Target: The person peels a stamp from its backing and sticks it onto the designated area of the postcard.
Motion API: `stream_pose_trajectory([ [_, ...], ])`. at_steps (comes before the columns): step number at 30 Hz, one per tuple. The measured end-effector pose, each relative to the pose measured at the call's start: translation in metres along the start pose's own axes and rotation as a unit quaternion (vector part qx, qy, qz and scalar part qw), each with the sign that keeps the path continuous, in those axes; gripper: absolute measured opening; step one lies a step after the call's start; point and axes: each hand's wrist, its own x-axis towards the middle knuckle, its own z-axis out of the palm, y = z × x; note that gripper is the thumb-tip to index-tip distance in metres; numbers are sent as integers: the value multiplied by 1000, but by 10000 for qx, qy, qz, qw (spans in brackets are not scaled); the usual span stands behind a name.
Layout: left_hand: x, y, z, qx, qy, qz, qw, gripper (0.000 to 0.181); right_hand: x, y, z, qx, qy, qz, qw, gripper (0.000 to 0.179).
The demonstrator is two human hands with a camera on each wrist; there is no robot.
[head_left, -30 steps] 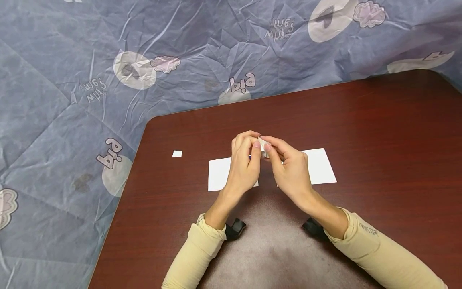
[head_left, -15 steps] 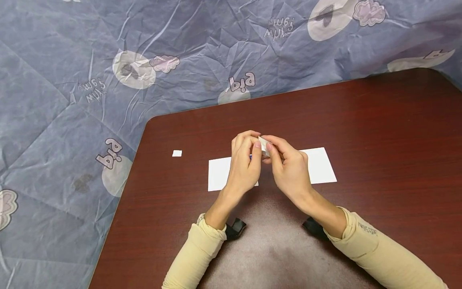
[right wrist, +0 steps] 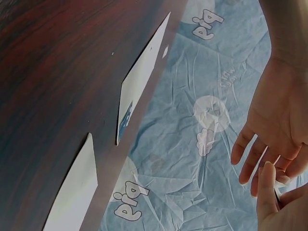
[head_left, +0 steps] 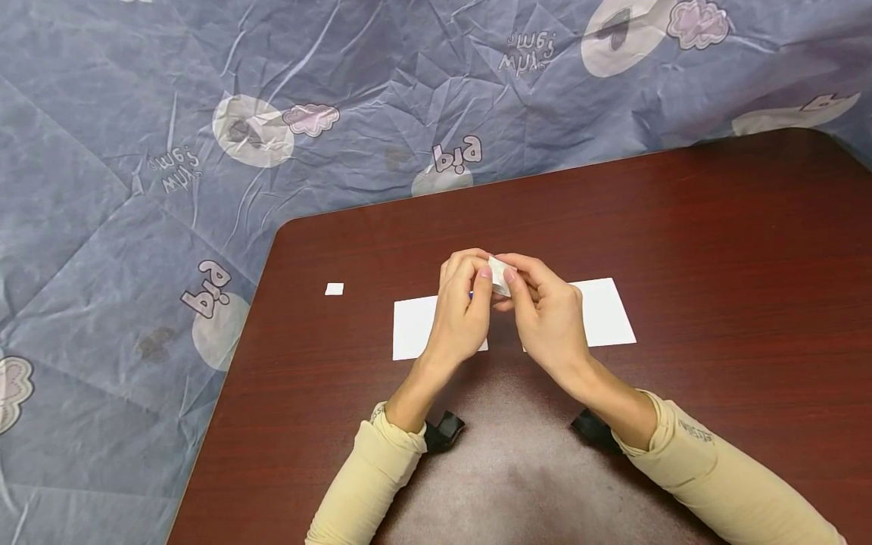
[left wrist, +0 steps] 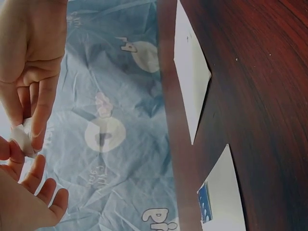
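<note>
- Two hands close together above the worktop (head_left: 736, 250), both pinching one small white piece (head_left: 501, 277) between them
- Left hand (head_left: 458, 310): thumb and a finger at one side of the piece; left wrist view has its other fingers loosely bent, off the piece
- Right hand (head_left: 555, 322): thumb on the near face, fingers behind, at the opposite side
- Piece is up in the air between the fingertips, tilted; fingers cover part of it, can't tell if it's one layer or more
- Handling, my read: paper-like, very light, thin and bendy, likely to crease or tear if pulled hard; hold by opposite edges or a corner, light pinch, fingertips only
- Below the hands, a left white card (head_left: 412, 329) and a right white card (head_left: 606, 312) lie flat, apart from each other, both partly hidden in head view
- Left card carries a blue patch (right wrist: 126, 118) by one edge, detail too small to read
- White square (head_left: 334, 289) sits alone on the worktop, left of the left card
- Beyond the far edge: wrinkled blue cloth (head_left: 381, 91) with printed clouds and lettering
</note>
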Motion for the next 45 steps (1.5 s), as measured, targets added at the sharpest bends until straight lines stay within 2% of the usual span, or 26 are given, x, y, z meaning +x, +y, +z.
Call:
stream_pose_trajectory([
  [11, 0, 3, -2, -59, -28, -110, 9999, 27, 1, -2, -1, 321, -17, 419, 9986, 21],
  [31, 0, 3, -2, -42, -40, -143, 9999, 26, 3, 0, -2, 182, 55, 508, 9985, 21],
  [38, 0, 3, -3, -3, -32, 48, 10000, 25, 4, 1, -2, 104, 44, 382, 9992, 21],
  [45, 1, 3, -4, 39, 2, 90, 10000, 24, 3, 2, -4, 58, 63, 503, 9987, 21],
])
